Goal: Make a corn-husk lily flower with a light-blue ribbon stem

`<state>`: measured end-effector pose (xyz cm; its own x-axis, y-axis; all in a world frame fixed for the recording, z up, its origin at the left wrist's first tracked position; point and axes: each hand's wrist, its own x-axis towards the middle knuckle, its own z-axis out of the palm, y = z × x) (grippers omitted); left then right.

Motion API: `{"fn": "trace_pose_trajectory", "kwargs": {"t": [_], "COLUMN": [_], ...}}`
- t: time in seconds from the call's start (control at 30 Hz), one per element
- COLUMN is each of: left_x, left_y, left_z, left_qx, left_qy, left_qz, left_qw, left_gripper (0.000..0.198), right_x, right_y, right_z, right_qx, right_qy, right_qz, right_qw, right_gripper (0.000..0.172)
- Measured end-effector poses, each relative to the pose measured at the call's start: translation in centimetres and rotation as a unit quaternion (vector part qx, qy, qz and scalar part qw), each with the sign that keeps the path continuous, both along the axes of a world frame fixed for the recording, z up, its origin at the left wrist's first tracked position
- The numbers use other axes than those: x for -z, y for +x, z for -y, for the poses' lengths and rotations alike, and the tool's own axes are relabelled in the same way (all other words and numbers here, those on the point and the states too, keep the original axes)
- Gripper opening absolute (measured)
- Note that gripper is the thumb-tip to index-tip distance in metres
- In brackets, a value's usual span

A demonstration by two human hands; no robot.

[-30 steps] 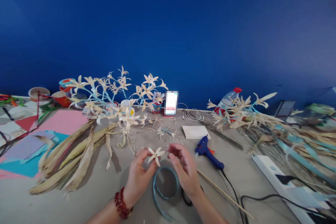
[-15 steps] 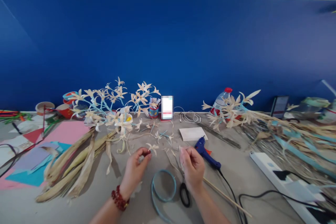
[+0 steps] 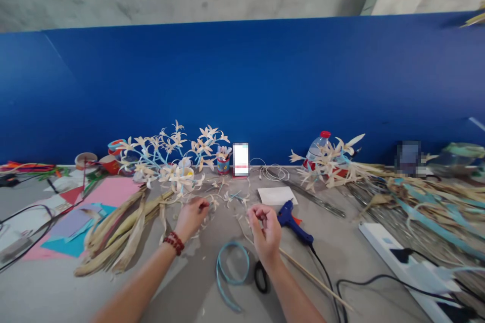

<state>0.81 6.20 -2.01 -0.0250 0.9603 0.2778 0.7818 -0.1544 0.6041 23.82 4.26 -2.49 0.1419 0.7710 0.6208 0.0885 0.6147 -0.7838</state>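
Note:
My left hand (image 3: 192,218), with a red bead bracelet at the wrist, is closed in a pinch. A small cream husk flower (image 3: 213,203) shows at its fingertips. My right hand (image 3: 266,234) is closed too, fingers curled against the thumb; whatever may be in it is too small to make out. Between and beyond the hands lie small flowers with light-blue stems (image 3: 235,196). A coil of light-blue strip (image 3: 232,282) rests nearer me. Beside my right wrist are a black scissor handle (image 3: 261,277) and a thin wooden stick (image 3: 316,280).
A blue glue gun (image 3: 295,224) and white card (image 3: 278,196) lie to the right, near a power strip (image 3: 397,267) with cables. Dried husks (image 3: 113,242) and coloured paper (image 3: 66,247) are left. Flower sprays (image 3: 178,151), a lit phone (image 3: 240,159) and a bottle (image 3: 318,147) stand behind.
My left hand has moved forward, away from me, with the small flower at its fingertips. My right hand has shifted slightly left and turned. The head view has tilted up a little.

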Motion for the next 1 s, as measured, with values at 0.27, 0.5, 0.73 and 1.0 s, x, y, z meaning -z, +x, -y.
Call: {"fn": "trace_pose_trajectory", "kwargs": {"t": [0.27, 0.5, 0.73, 1.0], "left_x": [0.4, 0.0, -0.9, -0.9], "left_y": [0.2, -0.6, -2.1, -2.3], "left_z": [-2.8, -3.6, -2.9, 3.9], "left_qx": [0.012, 0.038, 0.031, 0.097], "left_qy": [-0.021, -0.055, -0.051, -0.053], "left_qz": [-0.067, -0.081, -0.061, -0.008], "left_qw": [0.997, 0.994, 0.996, 0.994], "left_gripper": [0.012, 0.008, 0.011, 0.011], "right_x": [-0.1, 0.0, 0.0, -0.5], "right_y": [0.4, 0.9, 1.5, 1.4], "right_z": [-0.3, -0.8, -1.5, -1.5], "right_qx": [0.023, 0.016, 0.054, 0.024], "right_qy": [0.004, -0.013, -0.001, -0.057], "right_qz": [0.031, -0.001, -0.015, -0.002], "right_qw": [0.999, 1.000, 0.998, 0.998], "right_gripper": [0.010, 0.010, 0.030, 0.015]}}
